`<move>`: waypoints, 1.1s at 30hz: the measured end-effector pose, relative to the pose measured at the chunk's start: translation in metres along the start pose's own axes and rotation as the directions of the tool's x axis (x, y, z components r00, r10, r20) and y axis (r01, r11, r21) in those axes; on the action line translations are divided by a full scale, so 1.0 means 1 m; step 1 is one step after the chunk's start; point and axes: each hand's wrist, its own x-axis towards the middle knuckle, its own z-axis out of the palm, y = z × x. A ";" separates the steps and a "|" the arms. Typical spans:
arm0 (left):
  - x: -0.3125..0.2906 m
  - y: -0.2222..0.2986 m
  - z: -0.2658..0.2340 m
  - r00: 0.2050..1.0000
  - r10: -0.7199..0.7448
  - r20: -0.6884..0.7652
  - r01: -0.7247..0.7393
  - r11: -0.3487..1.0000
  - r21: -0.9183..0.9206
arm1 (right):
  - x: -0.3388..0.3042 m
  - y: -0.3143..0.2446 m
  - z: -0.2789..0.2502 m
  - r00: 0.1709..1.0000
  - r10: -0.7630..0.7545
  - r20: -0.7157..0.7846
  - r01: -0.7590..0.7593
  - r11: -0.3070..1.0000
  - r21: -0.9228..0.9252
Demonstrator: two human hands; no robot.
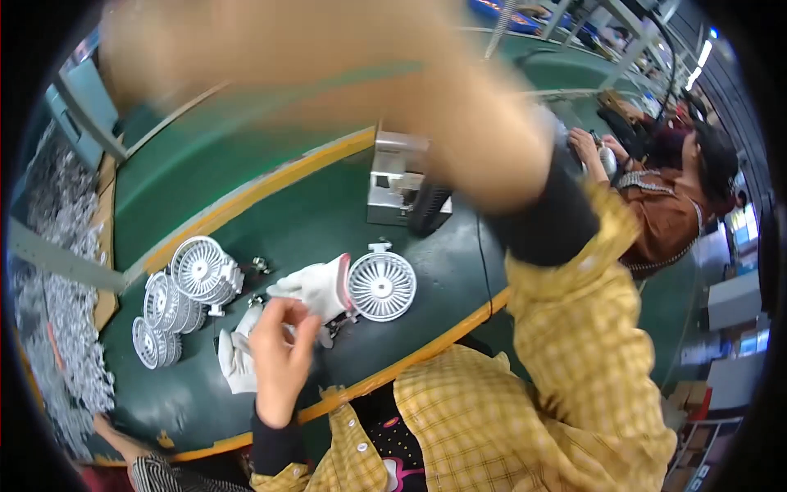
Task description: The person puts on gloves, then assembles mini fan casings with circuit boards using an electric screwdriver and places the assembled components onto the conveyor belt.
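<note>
My right hand (270, 53) is raised close to the camera and sweeps across the top as a blur; its fingers cannot be made out. My left hand (283, 353) is over the white gloves (238, 358) on the green bench, thumb and fingers curled toward each other; whatever they pinch, if anything, is hidden. Beyond it lies another white glove (320, 289) with a red-edged cuff. A white round fan grille (382, 286) rests against that cuff. Small metal fittings (343, 326) lie beside the gloves.
More white fan housings (202, 271) stand clustered at the left. A metal box-like fixture (393, 184) stands at the back, with a black cable (481, 254) to its right. A yellow-edged belt (246, 201) runs behind. Silvery scraps (74, 271) fill the far left. Another person (668, 201) works at the right.
</note>
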 end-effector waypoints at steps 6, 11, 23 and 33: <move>0.032 -0.029 0.049 0.995 0.096 0.026 -0.100 0.960 0.262 | -0.169 -0.036 0.110 0.904 0.421 0.070 -0.324 0.570 0.755; -0.011 -0.027 0.054 0.945 0.210 -0.251 -0.166 0.968 0.187 | -0.200 -0.055 0.116 0.769 0.333 0.545 -0.618 0.171 0.767; -0.067 -0.012 0.052 0.706 0.649 -0.282 -0.594 0.760 0.263 | -0.176 -0.068 0.162 0.580 0.023 0.814 -0.217 -0.959 0.181; -0.062 0.021 0.034 0.558 0.829 0.024 -0.809 0.538 0.238 | -0.113 -0.079 0.130 0.815 -0.044 0.577 -0.499 -0.558 0.663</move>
